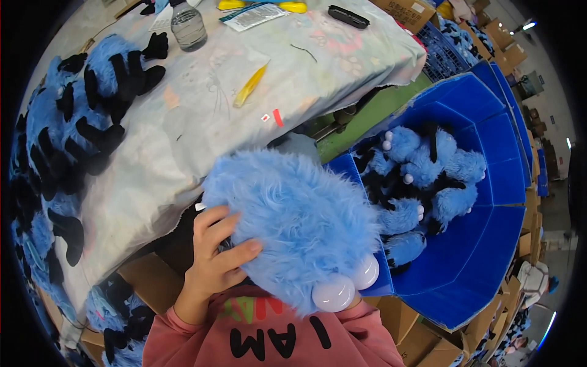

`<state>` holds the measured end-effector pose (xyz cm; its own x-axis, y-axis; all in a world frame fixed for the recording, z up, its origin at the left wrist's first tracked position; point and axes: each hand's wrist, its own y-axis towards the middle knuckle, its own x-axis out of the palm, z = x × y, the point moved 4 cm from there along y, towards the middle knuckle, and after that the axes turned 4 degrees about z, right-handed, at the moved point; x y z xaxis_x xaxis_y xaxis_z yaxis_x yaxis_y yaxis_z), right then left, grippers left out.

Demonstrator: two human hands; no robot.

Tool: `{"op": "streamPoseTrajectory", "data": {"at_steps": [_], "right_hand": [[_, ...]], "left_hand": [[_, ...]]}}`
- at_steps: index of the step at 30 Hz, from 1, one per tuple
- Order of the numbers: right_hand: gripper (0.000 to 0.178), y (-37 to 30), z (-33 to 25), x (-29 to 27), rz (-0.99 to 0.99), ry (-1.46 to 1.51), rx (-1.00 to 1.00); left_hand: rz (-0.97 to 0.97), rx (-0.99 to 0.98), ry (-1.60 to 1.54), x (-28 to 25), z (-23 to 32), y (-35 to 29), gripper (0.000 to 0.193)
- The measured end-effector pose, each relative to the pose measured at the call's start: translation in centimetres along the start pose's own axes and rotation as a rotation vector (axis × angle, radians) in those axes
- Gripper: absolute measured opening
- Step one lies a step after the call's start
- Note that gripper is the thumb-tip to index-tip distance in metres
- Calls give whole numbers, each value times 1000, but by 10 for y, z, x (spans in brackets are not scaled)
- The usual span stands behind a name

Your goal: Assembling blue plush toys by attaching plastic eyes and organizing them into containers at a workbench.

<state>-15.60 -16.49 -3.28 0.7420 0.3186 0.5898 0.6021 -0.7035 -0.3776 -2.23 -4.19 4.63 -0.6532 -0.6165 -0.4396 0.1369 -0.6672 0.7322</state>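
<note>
Toys [82, 111] lay heaped left on the table [202, 116], a bottle [188, 30] near them. Before the table, the left hand [214, 254] gripped a furry toy [293, 214] that hid the right hand, whose grip couldn't be told. Right of the table, a bin [492, 257] held more toys [422, 165].

A rounded, shaggy light-blue plush toy [293, 214] is held up in the air, tilted, its 2 glossy white ball eyes [334, 294] toward the lower right. Its long fur looks ruffled; its underside is hidden.
</note>
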Motion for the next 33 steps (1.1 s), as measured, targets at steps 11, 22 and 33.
{"op": "streamPoseTrajectory", "data": {"at_steps": [11, 22, 33], "right_hand": [[44, -12, 7, 5, 60, 422, -50], [45, -15, 0, 32, 9, -180, -364], [35, -12, -38, -19, -120, -183, -438]], "left_hand": [[41, -363, -42, -6, -7, 4, 69], [-13, -607, -82, -23, -32, -8, 92], [626, -917, 60, -313, -45, 21, 45]]}}
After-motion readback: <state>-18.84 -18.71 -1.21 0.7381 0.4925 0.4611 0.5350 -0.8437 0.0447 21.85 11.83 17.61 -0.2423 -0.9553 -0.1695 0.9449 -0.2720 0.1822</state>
